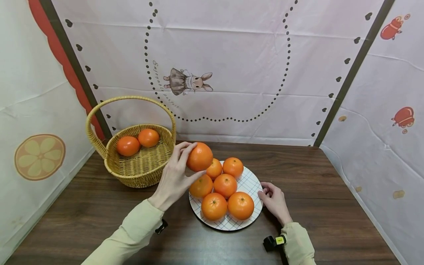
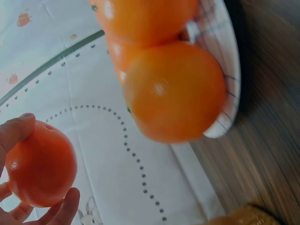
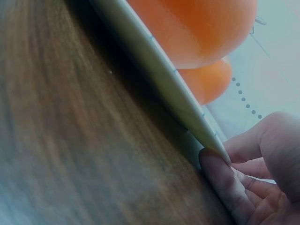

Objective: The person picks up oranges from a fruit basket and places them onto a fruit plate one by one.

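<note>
My left hand (image 1: 173, 180) grips an orange (image 1: 200, 157) between thumb and fingers, raised above the far left side of a round white plate (image 1: 249, 183) with a grid pattern. The left wrist view shows the same reddish orange (image 2: 42, 165) held by the fingertips. Several oranges (image 1: 225, 186) lie on the plate, some with green stem ends. At the plate's right rim, my right hand (image 1: 275, 201) pinches the edge; in the right wrist view the thumb (image 3: 222, 176) lies under the rim (image 3: 180, 93). Left of my left hand stands a woven basket (image 1: 142, 180).
Two oranges (image 1: 128, 146) sit at the back of the basket, whose tall arched handle (image 1: 130, 98) rises above it. Everything stands on a dark wooden table (image 1: 318, 206). Printed cloth walls (image 1: 232, 73) enclose the table's back and sides.
</note>
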Demonstrator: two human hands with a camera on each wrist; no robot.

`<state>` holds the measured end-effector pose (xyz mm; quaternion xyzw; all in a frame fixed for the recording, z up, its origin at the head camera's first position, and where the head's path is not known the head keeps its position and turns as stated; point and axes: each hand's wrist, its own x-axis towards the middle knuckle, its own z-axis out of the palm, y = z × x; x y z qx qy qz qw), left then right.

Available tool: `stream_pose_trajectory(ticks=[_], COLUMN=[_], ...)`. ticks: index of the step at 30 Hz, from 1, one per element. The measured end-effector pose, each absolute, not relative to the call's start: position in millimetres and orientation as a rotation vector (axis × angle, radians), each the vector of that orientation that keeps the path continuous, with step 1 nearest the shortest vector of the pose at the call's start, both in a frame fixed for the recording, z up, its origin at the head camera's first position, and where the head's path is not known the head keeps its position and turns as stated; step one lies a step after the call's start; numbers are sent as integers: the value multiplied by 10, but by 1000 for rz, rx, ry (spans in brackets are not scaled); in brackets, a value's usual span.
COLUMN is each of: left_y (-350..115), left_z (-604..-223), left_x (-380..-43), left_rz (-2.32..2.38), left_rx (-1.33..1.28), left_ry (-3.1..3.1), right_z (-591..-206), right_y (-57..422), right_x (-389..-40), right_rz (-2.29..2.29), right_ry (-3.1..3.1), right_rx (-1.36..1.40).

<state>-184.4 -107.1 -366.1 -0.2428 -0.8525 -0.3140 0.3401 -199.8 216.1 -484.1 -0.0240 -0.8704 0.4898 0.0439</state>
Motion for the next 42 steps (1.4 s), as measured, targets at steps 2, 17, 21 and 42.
stream_pose_trajectory(ticks=[2, 17, 21, 42], left_y=[-1016, -577, -454, 131], left_z=[-3645, -3563, -3543, -3598], left_x=[-1845, -1939, -1989, -2135], left_rz=[-831, -902, -845, -448], left_rx=[-650, -860, -940, -1155], left_ry=[-2238, -2503, -2576, -2999], right_z=[-4837, -4833, -4831, -4830], right_y=[2162, 2166, 2166, 2164], right_x=[-1996, -1997, -1992, -1990], right_rz=[1495, 1513, 1510, 1516], right_ry=[-2661, -2653, -2651, -2643], right_rx=[-73, -81, -80, -54])
